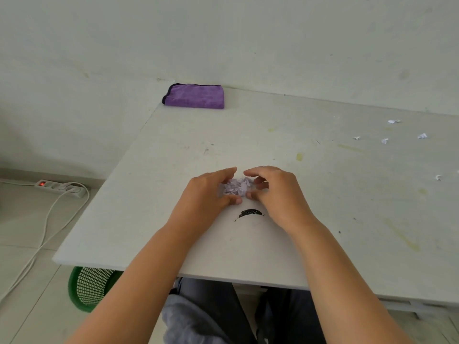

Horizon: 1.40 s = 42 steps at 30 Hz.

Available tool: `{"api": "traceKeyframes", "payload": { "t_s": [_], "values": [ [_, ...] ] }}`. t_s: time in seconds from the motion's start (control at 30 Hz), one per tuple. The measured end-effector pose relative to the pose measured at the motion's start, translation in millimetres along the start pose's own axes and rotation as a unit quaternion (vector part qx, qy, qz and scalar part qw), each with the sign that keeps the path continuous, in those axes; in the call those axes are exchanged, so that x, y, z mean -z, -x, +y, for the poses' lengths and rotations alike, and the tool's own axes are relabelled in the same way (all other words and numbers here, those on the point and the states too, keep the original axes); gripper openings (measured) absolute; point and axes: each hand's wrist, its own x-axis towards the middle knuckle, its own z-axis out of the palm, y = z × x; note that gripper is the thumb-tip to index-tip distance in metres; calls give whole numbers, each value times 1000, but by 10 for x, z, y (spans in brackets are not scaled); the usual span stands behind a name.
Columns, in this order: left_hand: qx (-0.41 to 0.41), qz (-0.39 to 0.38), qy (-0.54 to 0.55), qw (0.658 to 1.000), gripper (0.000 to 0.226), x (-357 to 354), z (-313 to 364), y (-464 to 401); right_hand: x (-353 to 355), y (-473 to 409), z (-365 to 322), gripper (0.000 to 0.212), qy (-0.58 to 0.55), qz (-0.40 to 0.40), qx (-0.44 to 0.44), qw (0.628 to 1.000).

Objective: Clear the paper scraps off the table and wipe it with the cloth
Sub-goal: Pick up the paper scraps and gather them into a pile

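Scraps of paper, gathered in a small pile (pixel 236 187), sit on the white table (pixel 347 194) between the 2 hands. The left hand (pixel 206 194) and right hand (pixel 275 192) cup the pile from either side, fingers curled round it and thumbs nearly meeting at its near edge. About 5 loose scraps (pixel 384 141) lie well apart at the right. The folded purple cloth (pixel 195 96) rests at the far left corner.
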Motion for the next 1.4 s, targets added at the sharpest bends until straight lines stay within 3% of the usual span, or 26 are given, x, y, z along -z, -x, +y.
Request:
{"api": "traceKeyframes", "payload": {
  "t_s": [0.43,0.53,0.63,0.77,1.0,1.2,1.4],
  "values": [
    [-24,13,14,1000,58,14,53,12,59,-39,68,41,-62,-8,16,998],
    [-43,17,-3,999,43,27,187,-33,229,4,132,35,-48,10,15,999],
    [-101,8,-73,992,24,-70,406,-152,454,48,287,25,43,52,6,998],
    [-201,-25,-159,966,22,-479,809,-346,844,174,655,25,147,96,-32,984],
    [-291,-110,-152,938,27,-1539,1646,-602,1652,626,1509,24,175,166,-137,961],
    [-323,-167,-159,918,34,-2406,2226,-788,2296,1076,2229,25,186,219,-209,935],
    [-353,-184,-176,900,33,-2948,2593,-921,2745,1324,2720,27,208,209,-236,926]
  ]
}}
